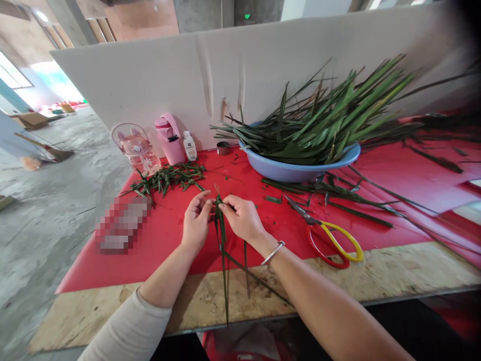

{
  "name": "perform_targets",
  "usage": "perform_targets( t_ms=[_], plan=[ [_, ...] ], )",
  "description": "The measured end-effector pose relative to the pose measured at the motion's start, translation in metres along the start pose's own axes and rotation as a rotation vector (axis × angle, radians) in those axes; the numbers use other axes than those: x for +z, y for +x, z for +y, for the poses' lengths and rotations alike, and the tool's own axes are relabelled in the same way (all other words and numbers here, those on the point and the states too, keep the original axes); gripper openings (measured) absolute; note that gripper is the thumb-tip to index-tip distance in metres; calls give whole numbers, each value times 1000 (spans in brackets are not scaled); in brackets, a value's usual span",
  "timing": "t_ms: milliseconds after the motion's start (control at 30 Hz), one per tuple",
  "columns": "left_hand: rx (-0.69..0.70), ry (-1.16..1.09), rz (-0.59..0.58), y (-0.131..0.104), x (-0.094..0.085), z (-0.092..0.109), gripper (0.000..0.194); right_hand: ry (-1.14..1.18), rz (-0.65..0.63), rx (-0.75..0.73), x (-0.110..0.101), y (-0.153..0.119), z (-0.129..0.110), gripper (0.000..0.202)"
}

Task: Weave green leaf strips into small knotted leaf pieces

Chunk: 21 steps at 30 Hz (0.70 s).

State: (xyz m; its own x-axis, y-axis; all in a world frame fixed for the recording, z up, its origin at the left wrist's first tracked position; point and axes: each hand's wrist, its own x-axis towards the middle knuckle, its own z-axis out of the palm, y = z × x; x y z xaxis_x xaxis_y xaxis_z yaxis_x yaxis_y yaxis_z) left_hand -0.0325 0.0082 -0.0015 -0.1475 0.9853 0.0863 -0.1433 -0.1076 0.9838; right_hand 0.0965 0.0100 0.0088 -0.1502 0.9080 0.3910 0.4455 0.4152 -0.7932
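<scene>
Between my two hands is a small bundle of woven green leaf strips [220, 220], with a thin loop at its top and long ends hanging down past the table edge. My left hand [198, 218] pinches it from the left, thumb against fingers. From the other side my right hand [240, 215] grips its upper part between thumb and forefinger. A pair of scissors [326, 233] with one red and one yellow handle lies to the right of my right hand. Left of the bundle rests a pile of short woven leaf pieces [167, 179].
A blue basin [300, 168] heaped with long green leaves [319, 125] stands at the back right. Along the back are a clear pink bottle [139, 150], a pink pouch [171, 138], a white bottle [190, 146] and a small round tin [223, 148]. A white board [150, 80] rises behind.
</scene>
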Motion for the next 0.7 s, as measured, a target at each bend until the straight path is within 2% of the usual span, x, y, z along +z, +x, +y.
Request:
perform_targets(
  t_ms=[67, 167, 233, 367, 500, 600, 700],
  plan=[
    [-5, -34, -12, 0, 0, 2, 35, 51, 25, 30, -2, 3, 3, 24],
    [116, 86, 40, -3, 0, 4, 27, 86, 48, 62, -4, 5, 7, 24],
    [149, 153, 13, -5, 1, 4, 28, 38, 59, 48, -4, 4, 7, 24],
    [39, 90, -103, -8, 4, 2, 39, -282, 34, -35, -3, -1, 4, 24],
    [-105, 6, -82, -7, 7, 1, 39, -579, -56, -71, -1, -5, -4, 22],
    [-215, -76, -64, -5, 8, 1, 35, -677, -134, -39, 2, -7, -11, 19],
    [-279, -221, 3, -2, 7, 2, 29, -719, -170, -35, 9, -11, -19, 24]
  ],
)
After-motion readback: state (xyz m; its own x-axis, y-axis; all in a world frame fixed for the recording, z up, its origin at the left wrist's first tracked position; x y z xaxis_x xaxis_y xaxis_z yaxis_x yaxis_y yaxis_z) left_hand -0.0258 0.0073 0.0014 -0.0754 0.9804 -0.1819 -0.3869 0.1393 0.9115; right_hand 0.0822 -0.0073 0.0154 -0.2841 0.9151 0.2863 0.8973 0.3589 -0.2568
